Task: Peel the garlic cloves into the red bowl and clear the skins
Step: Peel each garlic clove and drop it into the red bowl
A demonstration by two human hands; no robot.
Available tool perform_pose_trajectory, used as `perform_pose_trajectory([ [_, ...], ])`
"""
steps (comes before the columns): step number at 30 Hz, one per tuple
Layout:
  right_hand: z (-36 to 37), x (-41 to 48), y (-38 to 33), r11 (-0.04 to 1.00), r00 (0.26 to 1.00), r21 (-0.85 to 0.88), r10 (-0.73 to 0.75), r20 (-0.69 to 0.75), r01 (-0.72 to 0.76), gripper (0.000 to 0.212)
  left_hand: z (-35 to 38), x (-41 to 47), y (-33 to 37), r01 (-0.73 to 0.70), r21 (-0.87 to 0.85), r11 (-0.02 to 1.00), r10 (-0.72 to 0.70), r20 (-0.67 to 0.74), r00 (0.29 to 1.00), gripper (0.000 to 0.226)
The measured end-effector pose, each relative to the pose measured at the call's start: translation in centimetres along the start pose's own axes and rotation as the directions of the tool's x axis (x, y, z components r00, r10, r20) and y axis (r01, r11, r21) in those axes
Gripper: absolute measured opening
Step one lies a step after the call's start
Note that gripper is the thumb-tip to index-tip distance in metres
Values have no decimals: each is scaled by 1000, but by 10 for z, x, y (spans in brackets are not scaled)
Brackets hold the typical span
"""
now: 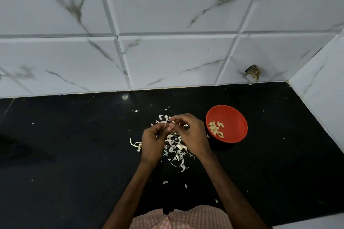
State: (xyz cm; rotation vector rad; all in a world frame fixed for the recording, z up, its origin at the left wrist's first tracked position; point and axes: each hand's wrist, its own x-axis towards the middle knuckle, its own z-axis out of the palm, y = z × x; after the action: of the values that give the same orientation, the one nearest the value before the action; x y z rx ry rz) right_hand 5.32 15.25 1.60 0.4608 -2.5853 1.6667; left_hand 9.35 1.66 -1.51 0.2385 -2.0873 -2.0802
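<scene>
- Standing at a speckled black stone counter, a person in an orange-and-white checked shirt is holding both bare hands together just above a heap of papery white garlic skins.
- The left hand is curling its fingers inward, with the tips meeting those of the right hand.
- The right hand is arching over from the bowl side, fingers bent and closing down on the same spot.
- Both hands are pinching a small garlic piece between their tips; it is too hidden to tell whether it is clove or skin.
- A round red plastic bowl is sitting upright on the counter just beside the right hand, on the side away from the heap.
- A cluster of peeled pale-yellow garlic cloves is lying inside the bowl, against the wall nearest the hands.
- Loose flakes of skin are lying scattered on the counter around the heap, some nearer the person and some toward the wall.
- White marble-patterned wall tiles are rising behind the counter, one of them showing a dark broken patch near the corner.
</scene>
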Motion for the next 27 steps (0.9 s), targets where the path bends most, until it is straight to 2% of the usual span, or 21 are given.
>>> perform_pose_trajectory([
  [2,0,1,1,999,999,6,39,7,-39,9,-3,1,0,-25,176,984,21,29,999,11],
  [4,1,1,0,995,996,32,91,4,-92,6,-5,0,-1,-54,377,924,16,104,994,14],
  [6,1,1,-2,982,986,87,167,-12,-165,8,-2,-2,2,-90,490,867,8,166,986,13],
  [8,2,1,-4,925,955,240,294,41,-295,16,3,-4,6,-99,451,887,32,155,987,21],
  [10,5,-1,-8,793,904,437,400,150,-424,24,8,-5,9,-81,335,939,56,84,995,28],
  [12,8,-2,-12,713,882,531,439,172,-458,25,14,-6,12,-70,237,969,72,1,997,31],
  [14,12,-4,-16,728,899,546,422,118,-414,22,20,-7,17,-45,148,988,56,-70,996,33],
  [16,16,-5,-18,830,945,472,325,26,-298,20,26,-8,23,17,-36,999,-21,-113,993,36],
  [18,19,-5,-19,951,985,269,168,-31,-154,19,27,-7,30,183,-283,941,-219,-99,971,39],
  [20,21,-3,-19,994,999,109,7,-52,-1,16,22,-6,32,328,-355,875,-366,-44,930,35],
  [23,19,0,-20,978,987,-130,-160,28,163,15,12,-5,36,338,-302,891,-350,16,937,33],
  [25,19,0,-17,884,957,-368,-270,103,289,17,8,-4,39,275,-316,908,-275,46,960,38],
  [27,19,-2,-18,825,950,-472,-286,127,311,21,4,-2,38,215,-286,934,-209,53,976,39],
])
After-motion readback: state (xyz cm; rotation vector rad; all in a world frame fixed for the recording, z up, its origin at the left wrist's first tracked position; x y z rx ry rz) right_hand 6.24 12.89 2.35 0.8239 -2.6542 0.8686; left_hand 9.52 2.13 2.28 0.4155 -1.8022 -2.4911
